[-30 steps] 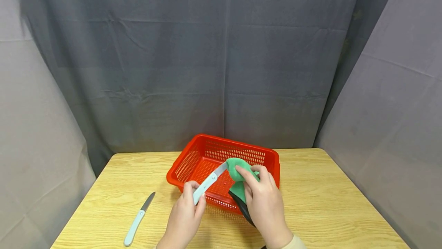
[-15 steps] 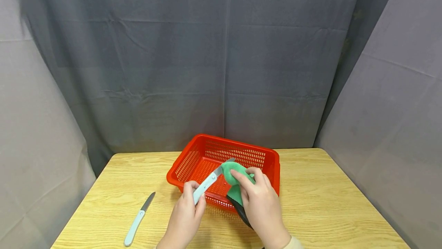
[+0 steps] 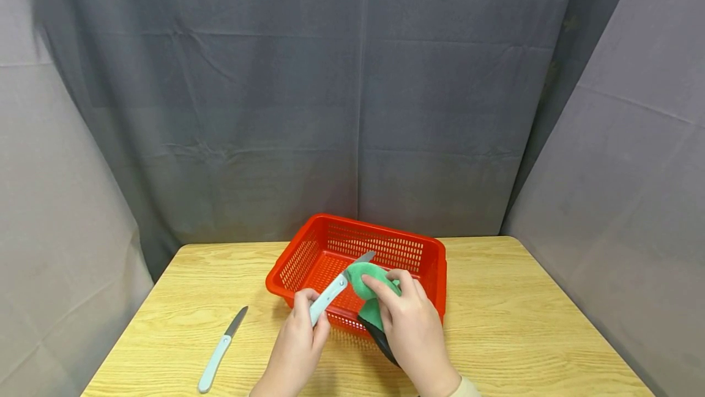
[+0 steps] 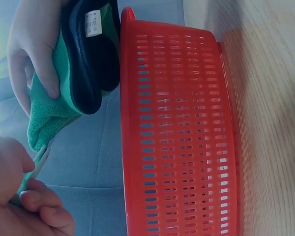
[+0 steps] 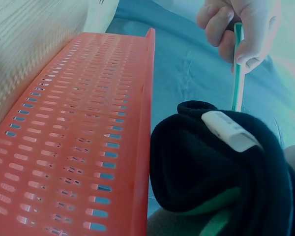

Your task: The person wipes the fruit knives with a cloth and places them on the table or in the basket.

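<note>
My left hand (image 3: 294, 342) grips a folding knife (image 3: 329, 299) by its pale blue handle, the blade pointing up and to the right above a red basket. In my right hand (image 3: 415, 330) is a green cloth (image 3: 370, 279) with a black edge, pinched round the blade close to the handle. The blade's tip shows beyond the cloth; its middle is hidden. From the left wrist view, the cloth (image 4: 51, 115) hangs folded, with a white label on its black border. The right wrist view shows the left hand (image 5: 250, 29) round the handle, while the cloth (image 5: 211, 162) covers the blade.
A second knife (image 3: 223, 348) with a pale blue handle lies unfolded on the wooden table (image 3: 529, 323), left of my left hand. The red perforated basket (image 3: 440, 262) stands beneath and behind my hands. Grey curtains (image 3: 248, 109) hang behind and at both sides.
My right hand has slid the cloth down and left along the blade toward the handle, uncovering the blade's tip. My left hand and the knife have hardly moved.
</note>
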The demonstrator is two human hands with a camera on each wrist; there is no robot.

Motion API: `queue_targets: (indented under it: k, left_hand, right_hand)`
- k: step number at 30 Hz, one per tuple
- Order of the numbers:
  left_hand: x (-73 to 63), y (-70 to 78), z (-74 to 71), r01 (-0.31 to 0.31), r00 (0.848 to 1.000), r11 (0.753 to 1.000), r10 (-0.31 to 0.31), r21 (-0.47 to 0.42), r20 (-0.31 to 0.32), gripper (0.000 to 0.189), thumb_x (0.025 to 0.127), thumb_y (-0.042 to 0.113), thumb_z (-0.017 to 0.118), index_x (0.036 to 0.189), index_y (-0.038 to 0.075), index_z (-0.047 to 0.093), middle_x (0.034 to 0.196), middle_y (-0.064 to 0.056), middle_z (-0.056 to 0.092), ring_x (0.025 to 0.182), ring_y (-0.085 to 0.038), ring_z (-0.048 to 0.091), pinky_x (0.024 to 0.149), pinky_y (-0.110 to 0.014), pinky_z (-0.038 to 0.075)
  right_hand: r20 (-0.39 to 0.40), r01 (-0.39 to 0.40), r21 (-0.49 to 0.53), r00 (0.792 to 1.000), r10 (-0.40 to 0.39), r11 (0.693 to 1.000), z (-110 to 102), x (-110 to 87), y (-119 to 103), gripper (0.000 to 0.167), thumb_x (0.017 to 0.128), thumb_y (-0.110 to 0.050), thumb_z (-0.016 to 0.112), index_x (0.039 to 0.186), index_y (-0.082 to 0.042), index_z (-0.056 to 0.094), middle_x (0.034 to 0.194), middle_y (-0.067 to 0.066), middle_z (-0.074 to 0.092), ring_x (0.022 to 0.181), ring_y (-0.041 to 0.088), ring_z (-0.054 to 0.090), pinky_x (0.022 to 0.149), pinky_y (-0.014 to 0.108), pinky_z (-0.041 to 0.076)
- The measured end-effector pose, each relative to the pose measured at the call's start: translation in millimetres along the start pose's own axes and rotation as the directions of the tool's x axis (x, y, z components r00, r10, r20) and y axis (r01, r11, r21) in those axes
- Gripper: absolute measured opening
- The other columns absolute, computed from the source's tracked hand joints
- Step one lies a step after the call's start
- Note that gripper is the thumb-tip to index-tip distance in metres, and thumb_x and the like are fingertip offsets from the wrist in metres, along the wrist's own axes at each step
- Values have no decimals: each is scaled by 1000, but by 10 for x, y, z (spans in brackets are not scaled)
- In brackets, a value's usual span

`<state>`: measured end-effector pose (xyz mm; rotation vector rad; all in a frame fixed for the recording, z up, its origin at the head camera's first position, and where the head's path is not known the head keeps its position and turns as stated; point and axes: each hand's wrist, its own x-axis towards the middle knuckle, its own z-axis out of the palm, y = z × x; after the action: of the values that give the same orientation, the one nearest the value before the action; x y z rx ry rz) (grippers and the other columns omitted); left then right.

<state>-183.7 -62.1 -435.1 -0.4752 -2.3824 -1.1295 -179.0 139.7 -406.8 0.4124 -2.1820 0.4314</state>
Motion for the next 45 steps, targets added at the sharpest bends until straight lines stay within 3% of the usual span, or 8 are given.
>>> queue_targets:
  k: [22,32,45]
  left_hand:
    - [-1,-4,-9,-50,998,999,49,16,29,30,92,0,63,118,3,47,81,0,52,60,-2,37,52,-20,37]
    - [6,-16,-7,-47,998,999,48,-7,51,28,92,0,61,116,4,47,78,2,48,59,-1,35,50,-20,35]
    - [-5,-20,6,-72,997,997,72,-14,33,30,90,-1,63,115,3,48,77,4,47,59,-1,35,52,-20,35]
  right_hand:
    - [24,-29,-18,999,29,999,39,11,63,53,77,5,83,117,-29,77,107,7,64,83,24,63,55,30,52]
    - [32,-59,-36,998,61,998,28,20,99,50,77,3,85,117,-27,77,106,9,62,81,24,61,57,32,55]
    - [17,-101,-22,995,101,995,20,26,156,52,77,4,85,118,-26,77,106,11,62,81,26,61,57,35,55]
